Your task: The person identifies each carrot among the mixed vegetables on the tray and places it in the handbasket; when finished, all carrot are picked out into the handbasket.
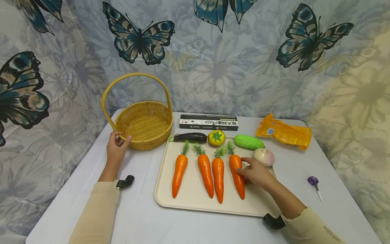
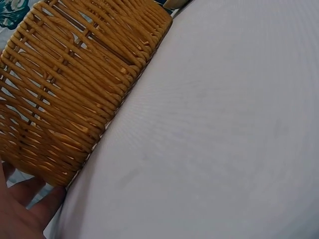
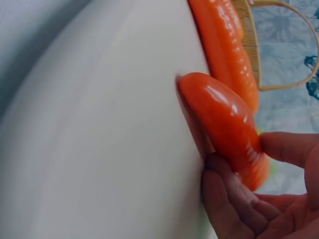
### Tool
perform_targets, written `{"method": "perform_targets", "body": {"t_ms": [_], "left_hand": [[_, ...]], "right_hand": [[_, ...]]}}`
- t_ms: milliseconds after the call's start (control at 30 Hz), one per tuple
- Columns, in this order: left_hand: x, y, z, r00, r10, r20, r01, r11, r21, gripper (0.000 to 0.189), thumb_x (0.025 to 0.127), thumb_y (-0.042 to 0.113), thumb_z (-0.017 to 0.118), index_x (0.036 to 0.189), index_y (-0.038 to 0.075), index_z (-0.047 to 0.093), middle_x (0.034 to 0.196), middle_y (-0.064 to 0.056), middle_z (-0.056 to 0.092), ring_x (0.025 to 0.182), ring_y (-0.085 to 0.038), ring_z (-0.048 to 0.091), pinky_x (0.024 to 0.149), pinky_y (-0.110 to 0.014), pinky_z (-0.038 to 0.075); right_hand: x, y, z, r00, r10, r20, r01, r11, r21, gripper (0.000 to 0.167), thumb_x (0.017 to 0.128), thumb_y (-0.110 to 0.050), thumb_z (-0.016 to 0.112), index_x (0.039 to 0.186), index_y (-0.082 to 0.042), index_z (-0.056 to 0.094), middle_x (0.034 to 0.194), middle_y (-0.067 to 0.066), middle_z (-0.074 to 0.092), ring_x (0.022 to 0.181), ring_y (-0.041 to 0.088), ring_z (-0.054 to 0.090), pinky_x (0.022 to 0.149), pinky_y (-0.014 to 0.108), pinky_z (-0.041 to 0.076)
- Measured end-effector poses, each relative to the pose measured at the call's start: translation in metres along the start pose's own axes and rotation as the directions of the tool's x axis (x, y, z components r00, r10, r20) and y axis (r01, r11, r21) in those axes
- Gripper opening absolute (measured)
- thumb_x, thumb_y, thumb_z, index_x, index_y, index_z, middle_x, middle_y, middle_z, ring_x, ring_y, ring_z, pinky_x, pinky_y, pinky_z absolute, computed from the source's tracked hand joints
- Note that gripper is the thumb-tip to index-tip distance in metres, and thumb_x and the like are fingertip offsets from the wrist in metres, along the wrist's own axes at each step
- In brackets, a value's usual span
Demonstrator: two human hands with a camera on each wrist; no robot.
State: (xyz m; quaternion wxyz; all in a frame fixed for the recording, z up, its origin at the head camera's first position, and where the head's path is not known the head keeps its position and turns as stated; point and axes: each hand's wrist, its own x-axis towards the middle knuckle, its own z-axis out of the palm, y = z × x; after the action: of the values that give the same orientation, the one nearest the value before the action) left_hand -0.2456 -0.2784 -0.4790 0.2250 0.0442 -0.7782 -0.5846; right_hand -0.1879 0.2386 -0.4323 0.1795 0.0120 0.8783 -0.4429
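My left hand (image 1: 118, 145) grips the near-left side of a yellow wicker basket (image 1: 152, 145) with a tall arched handle. In the left wrist view the fingers (image 2: 47, 204) lie against the low end of its woven wall (image 2: 70, 84). My right hand (image 1: 257, 173) pinches the rightmost orange carrot (image 1: 237, 174) on a cream tray (image 1: 182, 203). The right wrist view shows the thumb on one side of that carrot (image 3: 224, 119) and the curled fingers at its other side, close against the tray. Three other carrots (image 1: 179, 173) with green tops lie to its left.
Along the tray's back are an eggplant (image 1: 192, 137), a yellow-green tomato (image 1: 216, 138), a green cucumber-like vegetable (image 1: 249, 142) and a pinkish-white onion (image 1: 263, 157). Behind stands a pasta box (image 1: 208, 122). An orange packet (image 1: 283, 132) and a purple lollipop (image 1: 313, 181) lie at right.
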Motion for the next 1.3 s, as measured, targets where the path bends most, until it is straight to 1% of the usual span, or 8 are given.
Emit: {"method": "perform_targets", "body": {"t_ms": [233,467,567,667,867,1000,1133,1300], "left_hand": [[0.001,-0.005,0.001,0.999,0.022,-0.023,-0.022,1.0,0.017,0.045,0.092,0.024,0.07,0.119,0.001,0.042,0.147,-0.014,0.037,0.138,-0.03,0.034,0.106,-0.05,0.038],[-0.006,0.009,0.001,0.999,0.036,0.0,-0.036,0.999,-0.024,0.044,0.091,0.012,0.069,0.119,-0.009,0.041,0.144,-0.025,0.034,0.137,-0.04,0.032,0.105,-0.056,0.036],[-0.007,0.012,0.001,0.999,0.04,-0.002,-0.04,0.999,-0.035,0.045,0.09,0.011,0.07,0.119,-0.01,0.041,0.143,-0.026,0.035,0.136,-0.041,0.033,0.103,-0.058,0.036],[-0.005,0.007,0.002,0.999,0.03,-0.017,-0.03,0.998,-0.051,0.047,0.089,0.012,0.071,0.119,-0.008,0.042,0.14,-0.025,0.038,0.136,-0.039,0.035,0.103,-0.055,0.038],[0.001,-0.005,0.003,0.998,0.044,-0.038,-0.046,0.997,-0.062,0.05,0.087,0.015,0.075,0.119,-0.006,0.043,0.136,-0.021,0.043,0.135,-0.033,0.038,0.103,-0.052,0.04],[0.002,-0.006,0.002,0.999,0.042,-0.035,-0.044,0.996,-0.078,0.049,0.087,0.014,0.075,0.12,-0.006,0.044,0.138,-0.021,0.042,0.136,-0.034,0.036,0.103,-0.053,0.039],[0.0,0.001,0.002,0.999,0.029,-0.021,-0.031,0.996,-0.084,0.05,0.087,0.011,0.074,0.121,-0.008,0.043,0.139,-0.024,0.04,0.137,-0.037,0.034,0.104,-0.056,0.037],[-0.008,0.023,0.001,1.0,0.029,-0.01,-0.03,0.998,-0.063,0.047,0.088,0.009,0.071,0.119,-0.011,0.042,0.136,-0.028,0.04,0.136,-0.04,0.034,0.104,-0.057,0.036]], "right_hand": [[0.001,-0.006,-0.006,0.998,-0.058,0.013,0.056,0.992,0.113,0.063,0.092,-0.019,0.067,0.139,0.01,0.039,0.094,0.014,0.066,0.075,0.024,0.067,0.069,0.038,0.059],[0.011,-0.024,-0.009,0.978,-0.195,0.076,0.175,0.961,0.216,0.059,0.095,-0.021,0.064,0.141,0.008,0.039,0.104,0.017,0.062,0.089,0.025,0.065,0.076,0.041,0.058],[0.019,-0.034,-0.007,0.97,-0.213,0.116,0.18,0.952,0.247,0.061,0.095,-0.022,0.065,0.143,0.003,0.038,0.106,0.017,0.059,0.093,0.025,0.063,0.077,0.043,0.058],[0.029,-0.046,-0.003,0.961,-0.227,0.159,0.179,0.947,0.267,0.06,0.094,-0.023,0.066,0.144,-0.001,0.039,0.108,0.018,0.058,0.095,0.026,0.061,0.077,0.044,0.058],[0.051,-0.075,0.007,0.935,-0.263,0.237,0.197,0.943,0.268,0.059,0.095,-0.025,0.065,0.143,0.0,0.04,0.115,0.019,0.058,0.1,0.028,0.062,0.08,0.046,0.057],[0.065,-0.095,0.016,0.921,-0.274,0.276,0.188,0.935,0.3,0.052,0.098,-0.023,0.061,0.14,0.002,0.043,0.122,0.019,0.058,0.107,0.03,0.06,0.082,0.045,0.056],[0.078,-0.113,0.03,0.914,-0.272,0.301,0.165,0.927,0.338,0.046,0.098,-0.02,0.061,0.137,0.0,0.048,0.123,0.018,0.059,0.109,0.032,0.06,0.081,0.045,0.057],[0.091,-0.134,0.047,0.911,-0.271,0.311,0.164,0.93,0.329,0.042,0.097,-0.021,0.062,0.134,-0.003,0.051,0.12,0.015,0.061,0.107,0.03,0.062,0.08,0.044,0.057]]}}
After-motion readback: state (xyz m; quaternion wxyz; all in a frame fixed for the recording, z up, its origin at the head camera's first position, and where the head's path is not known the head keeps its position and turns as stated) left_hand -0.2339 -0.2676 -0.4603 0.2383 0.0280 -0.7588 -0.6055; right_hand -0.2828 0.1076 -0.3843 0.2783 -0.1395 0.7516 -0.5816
